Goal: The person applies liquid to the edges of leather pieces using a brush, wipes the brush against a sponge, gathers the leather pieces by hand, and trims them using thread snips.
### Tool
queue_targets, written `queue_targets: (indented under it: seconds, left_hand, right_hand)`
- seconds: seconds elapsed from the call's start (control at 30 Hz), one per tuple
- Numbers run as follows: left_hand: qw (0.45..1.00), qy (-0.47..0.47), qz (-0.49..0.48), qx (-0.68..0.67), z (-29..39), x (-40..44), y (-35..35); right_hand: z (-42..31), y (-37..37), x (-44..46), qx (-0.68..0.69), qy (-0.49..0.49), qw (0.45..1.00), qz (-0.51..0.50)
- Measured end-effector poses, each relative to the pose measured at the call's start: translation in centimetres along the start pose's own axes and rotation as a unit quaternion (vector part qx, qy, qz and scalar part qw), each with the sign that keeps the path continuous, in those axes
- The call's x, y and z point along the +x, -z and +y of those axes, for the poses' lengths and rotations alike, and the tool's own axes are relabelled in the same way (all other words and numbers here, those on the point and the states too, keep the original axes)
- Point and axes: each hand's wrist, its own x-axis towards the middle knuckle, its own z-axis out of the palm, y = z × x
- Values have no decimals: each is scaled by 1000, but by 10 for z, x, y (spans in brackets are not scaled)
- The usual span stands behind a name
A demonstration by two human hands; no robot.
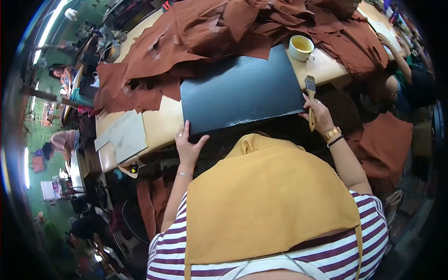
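Note:
A dark, flat rectangular board (240, 95) lies on the table in front of me, with whitish smears along its near edge. My left hand (189, 145) rests at the board's near left corner, fingers spread. In my right hand (317, 114) is a paintbrush (311, 95) with a wooden handle, bristles pointing up and away from me. That hand is at the board's right edge; whether it also touches the board I cannot tell. Just beyond the brush stands a white mug (301, 48) with yellowish contents.
Brown leather-like sheets (186, 37) are heaped across the far side of the table (163, 119). A grey flat template (123, 137) lies at the left. More brown material (385, 147) hangs at the right. Another person (401, 77) is at the far right; others work at the left.

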Motion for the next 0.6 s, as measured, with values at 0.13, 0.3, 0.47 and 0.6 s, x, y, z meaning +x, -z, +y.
queue_targets:
  seconds: [0.13,0.3,0.47,0.6]
  left_hand:
    - [996,51,31,72,3,-29,-16]
    - [984,-2,42,174,-23,-31,-18]
    - [981,0,40,190,-27,-16,-9]
    - [980,13,43,193,-41,-9,-13]
  right_hand:
    - [7,24,29,-29,5,999,-15]
    - [13,35,44,-119,93,987,-55]
    - [25,20,56,-146,111,982,-54]
    - [29,5,71,-151,103,982,-40]
